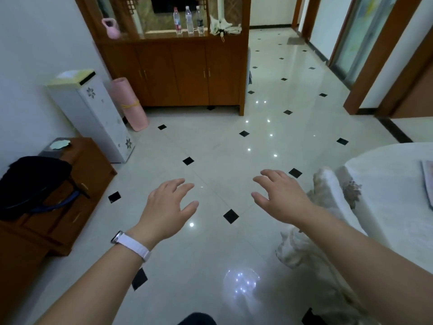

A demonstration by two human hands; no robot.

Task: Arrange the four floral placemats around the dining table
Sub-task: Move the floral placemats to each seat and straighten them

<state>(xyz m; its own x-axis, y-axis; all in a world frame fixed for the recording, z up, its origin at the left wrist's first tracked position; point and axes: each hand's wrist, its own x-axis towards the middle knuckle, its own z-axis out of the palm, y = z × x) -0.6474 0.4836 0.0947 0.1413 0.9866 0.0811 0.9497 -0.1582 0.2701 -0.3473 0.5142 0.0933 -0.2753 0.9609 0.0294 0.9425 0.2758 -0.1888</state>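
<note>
The dining table (386, 184) with a white tablecloth shows at the right edge of the head view. The corner of a flat mat-like thing (427, 181) lies on it at the far right, mostly cut off by the frame. My left hand (167, 209), with a white watch band on the wrist, hovers over the floor with fingers spread and nothing in it. My right hand (281, 198) is held out beside it, also spread and empty, just left of the table's edge.
A white covered chair (328, 188) stands against the table. A low wooden cabinet (70, 191) with a black bag (30, 181) is at left, with a white floral bin (93, 113), a rolled pink mat (130, 104) and a tall wooden cabinet (178, 66) behind. Glossy tiled floor lies between.
</note>
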